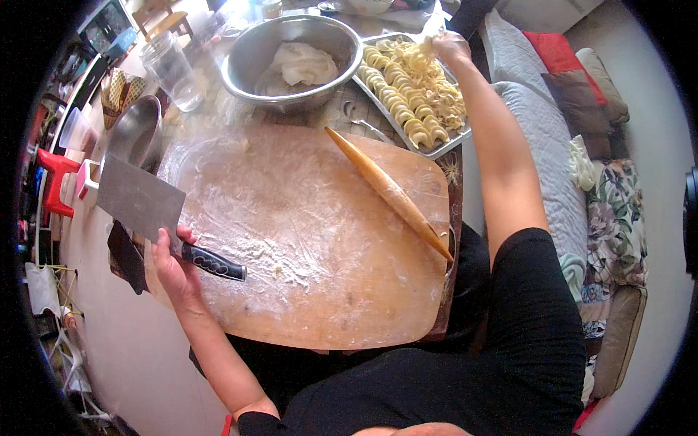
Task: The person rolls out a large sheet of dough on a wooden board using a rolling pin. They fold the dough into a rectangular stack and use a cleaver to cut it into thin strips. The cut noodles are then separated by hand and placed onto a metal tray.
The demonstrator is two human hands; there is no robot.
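My left hand [177, 264] grips a cleaver [143, 197] near the base of its blade, its black handle pointing right over the floured wooden board [381, 305]. A tapered wooden rolling pin [390, 191] lies slantwise on the board's right part. At the upper right, my right hand [451, 48] is above the far end of a metal tray [436, 155], holding something pale, perhaps noodles or a thin bag; its exact nature is unclear. Rows of dumplings [401, 103] fill the tray's left side, with noodle-like dough strips [444, 98] on its right.
A steel bowl [289, 98] holding a white cloth or bag [305, 64] stands behind the board. A spoon [366, 122] lies between bowl and tray. To the left are a clear plastic jar [172, 71] and a tilted metal bowl [134, 131]. A quilted sofa [534, 147] borders the right.
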